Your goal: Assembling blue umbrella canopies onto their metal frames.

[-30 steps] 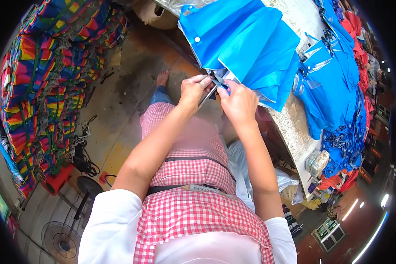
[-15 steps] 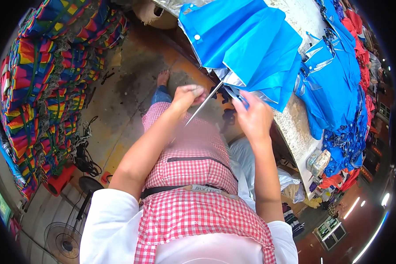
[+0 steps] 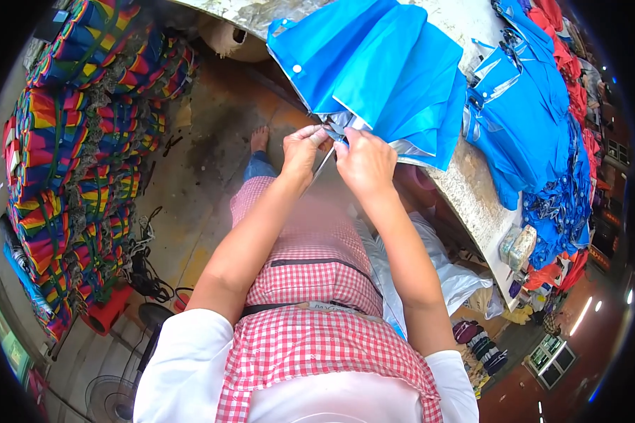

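A blue umbrella with a silvery underside lies half folded over the table edge. Its thin metal shaft slants down toward me, passing between my wrists. My left hand is closed in a pinch at the canopy's gathered lower end; whatever its fingertips hold is too small to make out. In my right hand is a pair of small metal snips, their blades pointing at my left fingertips beside the shaft. The snips' handles are mostly hidden by my fingers.
More blue umbrellas are heaped along the pale worn table, with red ones beyond. A taped block sits on the table's near corner. Rainbow-coloured bundles are stacked at left, above a floor fan. Plastic bags lie beneath the table.
My hands have come together at the canopy's lower end; the right moved left and up with the snips, the left slightly right. The view has shifted a little, sliding the umbrella left.
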### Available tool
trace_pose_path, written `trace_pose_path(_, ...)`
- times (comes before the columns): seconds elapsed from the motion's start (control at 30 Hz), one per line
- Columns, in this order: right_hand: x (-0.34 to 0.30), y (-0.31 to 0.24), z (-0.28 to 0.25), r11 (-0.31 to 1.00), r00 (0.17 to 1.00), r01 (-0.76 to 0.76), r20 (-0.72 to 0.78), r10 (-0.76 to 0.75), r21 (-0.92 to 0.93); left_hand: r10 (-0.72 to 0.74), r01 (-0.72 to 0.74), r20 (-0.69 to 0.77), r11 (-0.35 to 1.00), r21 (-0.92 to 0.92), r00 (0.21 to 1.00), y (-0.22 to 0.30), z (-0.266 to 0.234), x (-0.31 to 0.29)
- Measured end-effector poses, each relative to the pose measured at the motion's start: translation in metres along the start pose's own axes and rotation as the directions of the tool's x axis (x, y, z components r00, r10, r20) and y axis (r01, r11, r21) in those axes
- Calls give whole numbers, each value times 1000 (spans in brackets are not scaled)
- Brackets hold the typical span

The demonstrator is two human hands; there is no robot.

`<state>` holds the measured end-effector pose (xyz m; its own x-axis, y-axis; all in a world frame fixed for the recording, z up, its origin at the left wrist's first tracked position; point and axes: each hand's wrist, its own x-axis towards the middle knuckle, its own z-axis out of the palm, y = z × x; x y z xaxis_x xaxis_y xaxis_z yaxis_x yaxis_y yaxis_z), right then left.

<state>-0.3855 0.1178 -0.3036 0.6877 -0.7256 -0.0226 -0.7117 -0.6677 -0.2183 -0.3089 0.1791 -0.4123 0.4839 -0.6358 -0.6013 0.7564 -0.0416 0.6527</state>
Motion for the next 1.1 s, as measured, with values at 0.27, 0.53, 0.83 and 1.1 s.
trace_pose_path(0.27, 0, 4, -8, 999, 996, 12, -92, -9, 30, -186, 179, 29, 968, 175, 982, 9, -7, -1)
trace_pose_path(0.53, -105, 82, -24, 899, 924, -314, -119, 363, 306, 139, -271, 315, 861, 431, 939, 102, 16, -105)
trace_pose_path(0.83, -135, 74, 21, 815, 878, -450, 17, 478, 366, 311, -439, 314, 707, 555, 897, 32, 13, -60)
trace_pose_path(1.1, -133, 101, 21, 772, 837, -330, -210, 506, 543, 207, -253, 151, 677, 691, 967, -9, -10, -24)
